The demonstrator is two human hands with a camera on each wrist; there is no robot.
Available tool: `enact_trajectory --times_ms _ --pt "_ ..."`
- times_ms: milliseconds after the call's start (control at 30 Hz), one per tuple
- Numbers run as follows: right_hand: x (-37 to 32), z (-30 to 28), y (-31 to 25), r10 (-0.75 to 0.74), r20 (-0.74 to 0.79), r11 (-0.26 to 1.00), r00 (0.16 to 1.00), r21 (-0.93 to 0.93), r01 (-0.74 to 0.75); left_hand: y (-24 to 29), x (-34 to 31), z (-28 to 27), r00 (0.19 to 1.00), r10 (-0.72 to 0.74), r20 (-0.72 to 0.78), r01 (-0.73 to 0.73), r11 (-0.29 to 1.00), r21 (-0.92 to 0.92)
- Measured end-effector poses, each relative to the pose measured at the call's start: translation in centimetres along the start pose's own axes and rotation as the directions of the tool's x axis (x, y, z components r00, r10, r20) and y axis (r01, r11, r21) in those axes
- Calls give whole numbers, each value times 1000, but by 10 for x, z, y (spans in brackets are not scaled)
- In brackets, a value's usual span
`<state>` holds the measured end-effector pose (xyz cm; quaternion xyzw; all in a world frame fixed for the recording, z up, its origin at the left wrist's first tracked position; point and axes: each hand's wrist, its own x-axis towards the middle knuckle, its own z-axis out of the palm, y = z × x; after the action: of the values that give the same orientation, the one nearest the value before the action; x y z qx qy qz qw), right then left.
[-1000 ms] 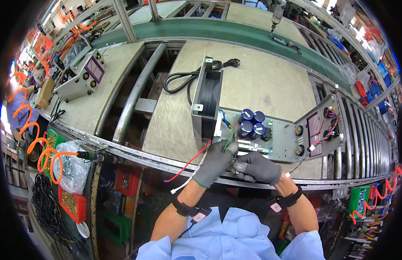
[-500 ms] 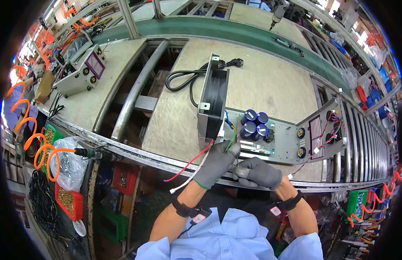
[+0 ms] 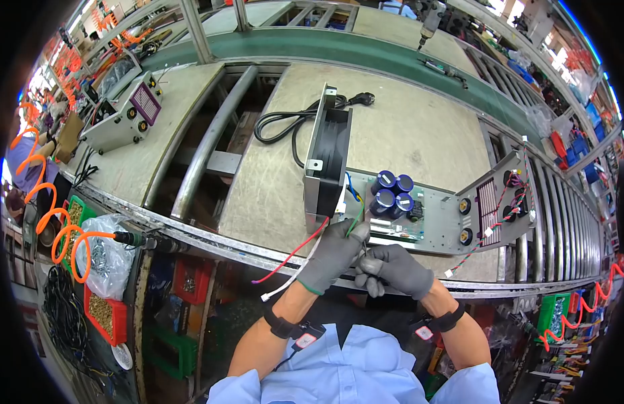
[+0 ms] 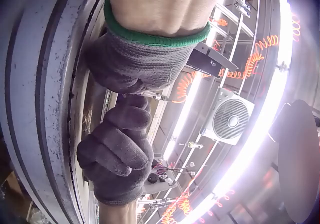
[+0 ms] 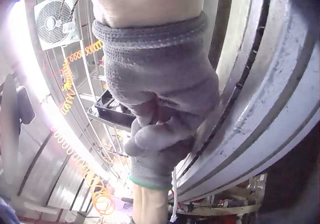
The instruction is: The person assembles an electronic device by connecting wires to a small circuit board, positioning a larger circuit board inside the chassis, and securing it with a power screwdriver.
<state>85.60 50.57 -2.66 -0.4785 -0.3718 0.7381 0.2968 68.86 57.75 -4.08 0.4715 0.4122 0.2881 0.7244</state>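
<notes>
left hand [image 3: 333, 250] curled round wire bundle [image 3: 293, 256] at near table edge [image 3: 258, 250], just near of fan frame [image 3: 325, 161]. right hand [image 3: 393, 269] curled, touching the left; cannot tell whether it holds anything.

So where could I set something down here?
Bare grey top lies beyond the blue capacitors, right of the upright black fan, and left of it below the coiled black cord. Crowded: the near edge, around the gloved left hand and right hand.
</notes>
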Motion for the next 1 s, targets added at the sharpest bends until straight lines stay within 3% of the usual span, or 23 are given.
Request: enact_trajectory --times_ms 67,167,267,367,400,567,700,767,800,900,1000 --pt "-3 0 -5 9 71 996 997 88 -15 6 -3 2 1000 -24 2 24 1000 -3" --pt "-5 4 -11 5 -36 1000 999 -13 -5 7 -2 1 999 -28 -24 29 997 72" --pt "-1 2 -12 -31 -213 982 977 -189 -10 -6 5 5 998 45 -34 -45 999 -10" --pt "0 3 -14 -128 -253 953 959 -300 49 -3 4 0 998 -51 -20 52 998 38" --pt "-2 7 -16 -110 -258 976 960 -210 56 -3 3 1 1000 -25 -17 26 999 21" --pt "-3 -4 -26 17 -115 952 993 -302 -51 -8 5 4 997 66 -44 -64 997 33" --pt "-4 -3 -38 109 -141 934 984 -325 -150 -6 4 3 998 39 -45 -35 996 81" --pt "-7 1 -47 64 -158 920 985 -373 -120 -3 1 3 998 36 -57 -29 992 121" --pt "-8 3 -53 42 -163 911 986 -400 -105 1 -1 2 997 -36 -68 49 978 204" --pt "-12 -2 -69 -50 -200 893 979 -447 -45 -1 -26 0 936 325 -135 -278 918 281" --pt "-6 -1 -75 -115 -225 920 967 -391 18 -17 -37 -8 808 579 -111 -393 669 630"
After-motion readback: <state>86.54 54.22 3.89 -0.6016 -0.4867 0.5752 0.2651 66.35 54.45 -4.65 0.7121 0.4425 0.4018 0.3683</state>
